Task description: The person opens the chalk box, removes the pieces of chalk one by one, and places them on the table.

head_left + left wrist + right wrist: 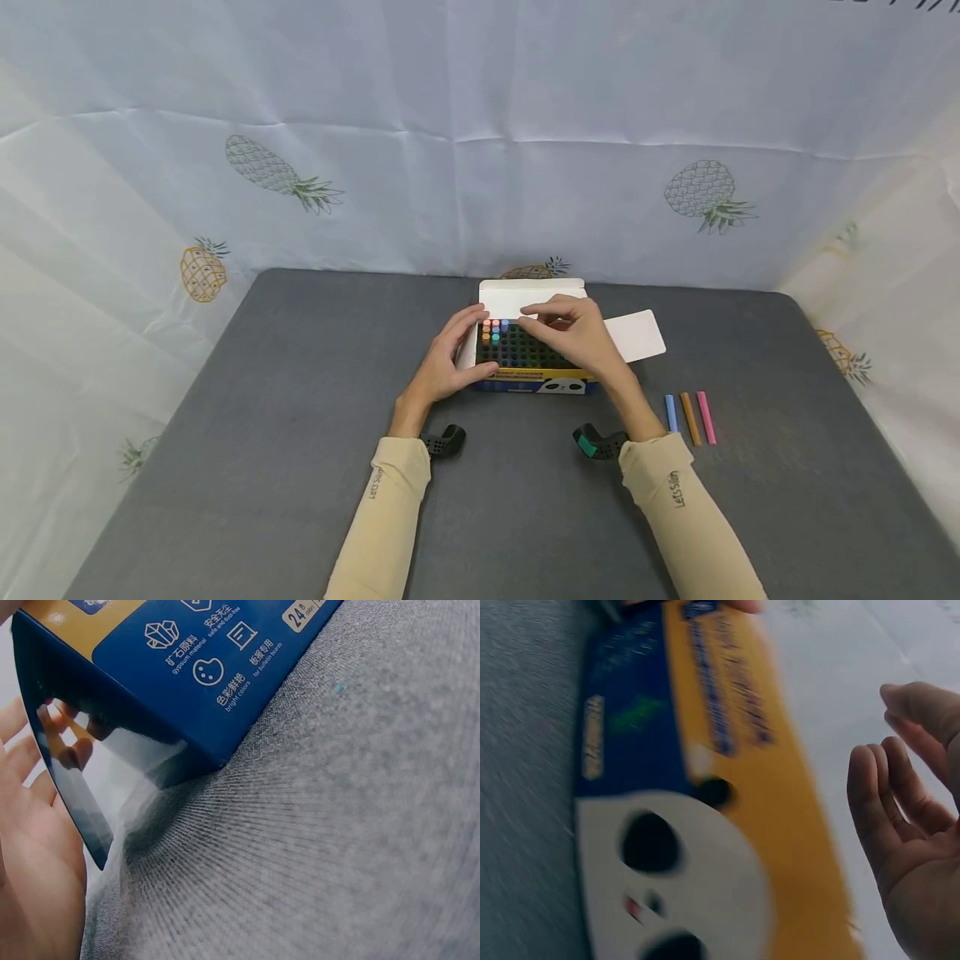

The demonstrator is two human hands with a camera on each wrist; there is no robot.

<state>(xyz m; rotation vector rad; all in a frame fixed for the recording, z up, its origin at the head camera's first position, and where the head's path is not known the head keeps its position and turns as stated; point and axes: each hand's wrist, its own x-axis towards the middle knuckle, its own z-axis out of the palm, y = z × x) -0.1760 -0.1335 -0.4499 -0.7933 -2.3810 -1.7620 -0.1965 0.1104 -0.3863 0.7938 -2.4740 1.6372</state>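
An open chalk box (pixel 534 385), blue and yellow with a panda on its front, sits on the table. Inside, a dark tray of holes (pixel 528 350) carries several coloured chalk sticks (pixel 491 330) upright in its back left part. My left hand (pixel 442 360) grips the box's left end, thumb on the front edge and fingers toward the back corner; in the left wrist view the fingers pass behind a side flap (pixel 64 750). Above the tray hovers my right hand (pixel 573 332), thumb and fingers slightly apart, with nothing visible between them in the right wrist view (pixel 922 802).
Blue (pixel 671 412), orange-brown (pixel 691 419) and pink (pixel 707 417) chalk sticks lie on the grey table (pixel 300 467) to the right of the box. The lid (pixel 525 292) stands raised at the back, and a white flap (pixel 637 335) sticks out to the right. Behind hangs a pineapple-print cloth (pixel 450 183).
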